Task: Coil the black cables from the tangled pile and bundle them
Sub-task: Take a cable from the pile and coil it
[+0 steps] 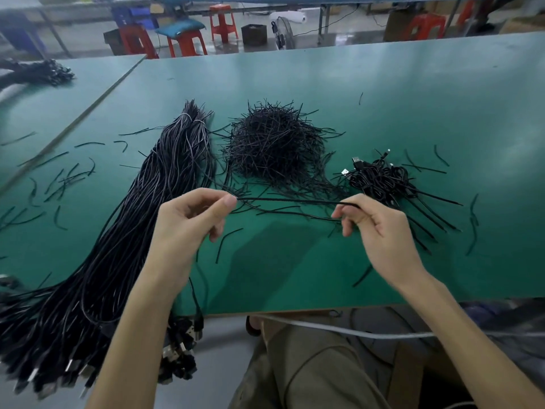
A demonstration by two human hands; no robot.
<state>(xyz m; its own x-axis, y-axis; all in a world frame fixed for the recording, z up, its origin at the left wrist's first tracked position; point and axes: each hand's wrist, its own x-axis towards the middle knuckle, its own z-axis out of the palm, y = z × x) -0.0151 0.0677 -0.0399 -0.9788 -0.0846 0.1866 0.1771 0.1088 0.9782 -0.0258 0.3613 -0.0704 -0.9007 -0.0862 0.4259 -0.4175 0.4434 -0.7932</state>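
- Strand (289,200), thin and black, is pulled taut in the air between both hands, just above the green table (295,276) near its front edge. It reads as one cable from the supply, though I cannot rule out a tie.
- Left hand (191,222): thumb and forefinger pinch the strand's left end, other fingers loosely curled. A cable tail (193,293) runs down past the wrist to a plug below the table edge. Cannot tell if it is the same cable.
- Right hand (374,228): fingertips pinch the other end in a narrow grip, remaining fingers curled under.
- Supply: the long cable bundle (177,160) lies left of the hands, tied near its far end, with its plug ends spilling over the front edge.
- Risk: no loop is formed yet. If either pinch slips when winding begins, the strand springs loose.
- Risk: the hanging tail sits right beside the bundle's plug ends, so it could snag there and drag neighbours off the table.
- Risk: loose ties lie directly under the strand. Lowering it could wind one into the coil.
- Around: a heap of short ties (277,146) sits beyond the hands, and a stack of coiled cables (380,178) is to the right. Stray ties (65,178) are scattered over the table.
- In the way: tie ends stick out of the coiled stack toward the right hand, across any route for setting a coil down there.
- Farther: a dark pile (38,72) lies on the next table, red stools (222,23) stand behind, and a white cord (354,332) crosses the lap.
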